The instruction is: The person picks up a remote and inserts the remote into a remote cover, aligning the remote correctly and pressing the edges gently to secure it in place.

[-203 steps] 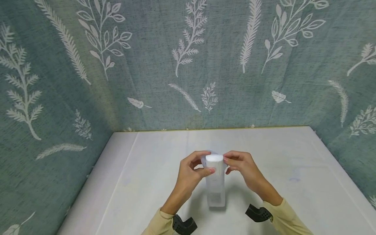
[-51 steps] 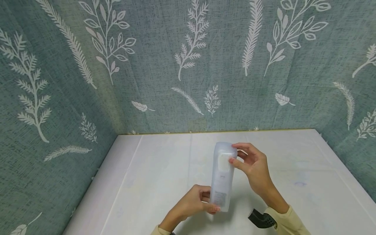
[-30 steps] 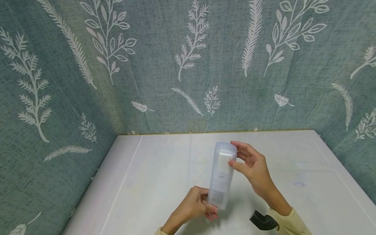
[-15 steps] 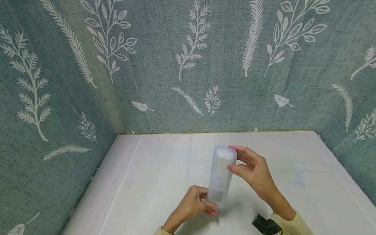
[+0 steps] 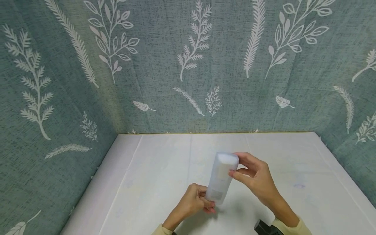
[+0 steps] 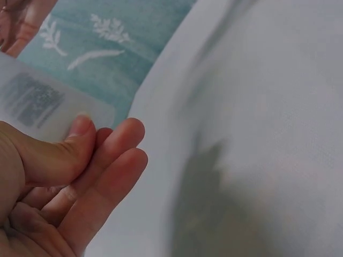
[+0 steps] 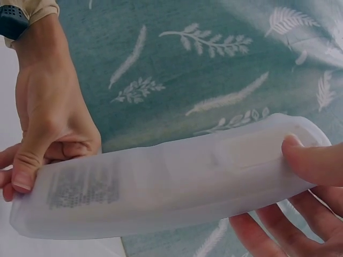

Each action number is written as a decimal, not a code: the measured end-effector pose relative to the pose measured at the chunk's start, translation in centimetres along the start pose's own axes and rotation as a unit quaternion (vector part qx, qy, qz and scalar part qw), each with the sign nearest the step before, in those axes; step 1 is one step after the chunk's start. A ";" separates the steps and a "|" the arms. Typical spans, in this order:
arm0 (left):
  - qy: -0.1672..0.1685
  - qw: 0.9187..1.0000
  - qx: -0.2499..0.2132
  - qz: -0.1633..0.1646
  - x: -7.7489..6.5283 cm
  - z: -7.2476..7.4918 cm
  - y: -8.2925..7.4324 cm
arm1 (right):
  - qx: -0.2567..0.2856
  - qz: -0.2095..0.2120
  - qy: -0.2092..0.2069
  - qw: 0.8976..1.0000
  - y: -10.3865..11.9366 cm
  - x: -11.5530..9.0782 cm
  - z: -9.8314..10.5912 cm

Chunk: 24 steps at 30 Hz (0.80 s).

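Note:
A long white device, probably a remote control (image 5: 221, 178), sits inside a frosted translucent cover (image 7: 177, 187). Grey printing shows through near its lower end, and a paler rectangle near its upper end. Thumb and fingers of my left hand (image 5: 191, 202) pinch the lower end in the head view. My right hand (image 5: 257, 178) holds the upper end, its thumb on the face towards me and its fingers at the far side. Held between both hands, the covered device leans to the right at its top. The right wrist view shows nearly its whole length; its far face is hidden.
A white table (image 5: 147, 182) lies under the hands. Green cloth with white leaf prints (image 5: 158, 65) hangs behind it and at both sides. A black wrist mount (image 5: 267, 228) is on the right sleeve.
Earlier the device's white top stood out of the cover, both hands at the rim; now the cover encloses the top. My left hand moved to the lower end. Lately the top tips lower.

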<state>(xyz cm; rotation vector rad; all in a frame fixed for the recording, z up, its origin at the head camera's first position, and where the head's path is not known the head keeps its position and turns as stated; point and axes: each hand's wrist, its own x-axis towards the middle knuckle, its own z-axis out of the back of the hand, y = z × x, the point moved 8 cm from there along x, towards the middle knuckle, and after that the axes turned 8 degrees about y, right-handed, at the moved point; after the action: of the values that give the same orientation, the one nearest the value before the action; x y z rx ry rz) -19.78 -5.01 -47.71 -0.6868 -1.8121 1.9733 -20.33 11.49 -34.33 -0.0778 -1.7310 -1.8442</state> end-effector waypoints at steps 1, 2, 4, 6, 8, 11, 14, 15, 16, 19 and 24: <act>0.000 1.000 0.003 -0.001 0.1 0.0 0.0 | -0.003 0.000 0.000 1.000 0.1 -0.1 0.0; 0.000 1.000 0.006 -0.002 0.1 0.1 0.0 | -0.005 0.000 0.001 1.000 0.1 -0.1 -0.1; -0.002 1.000 0.012 -0.004 0.2 0.2 -0.1 | -0.009 -0.001 0.003 1.000 0.2 -0.2 -0.2; -0.004 1.000 0.015 -0.003 0.3 0.2 -0.2 | -0.012 0.001 0.002 1.000 0.3 -0.3 -0.2; -0.007 1.000 0.016 0.000 0.3 0.3 -0.3 | -0.015 0.004 0.001 1.000 0.4 -0.3 -0.2; -0.015 1.000 0.016 0.005 0.5 0.4 -0.3 | -0.023 0.009 0.001 1.000 0.4 -0.4 -0.2; -0.024 0.999 0.023 0.006 0.6 0.6 -0.2 | -0.028 0.009 0.008 1.000 0.4 -0.5 -0.3; -0.026 0.999 0.027 0.006 0.7 0.7 -0.3 | -0.031 0.009 0.011 0.999 0.4 -0.6 -0.3; -0.029 0.999 0.030 0.005 0.7 0.8 -0.3 | -0.031 0.010 0.014 0.999 0.5 -0.6 -0.4; -0.040 0.998 0.037 0.003 0.9 1.0 -0.3 | -0.032 0.014 0.018 0.999 0.7 -0.7 -0.5; -0.056 0.998 0.041 -0.002 1.2 1.3 -0.4 | -0.029 0.054 0.025 0.998 1.7 -1.1 -1.0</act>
<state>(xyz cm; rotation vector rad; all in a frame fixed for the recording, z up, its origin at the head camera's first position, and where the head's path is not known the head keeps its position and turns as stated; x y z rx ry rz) -21.50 -5.34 -47.38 -0.5586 -1.7812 2.1094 -18.32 11.03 -33.41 -0.1453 -1.6085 -1.8017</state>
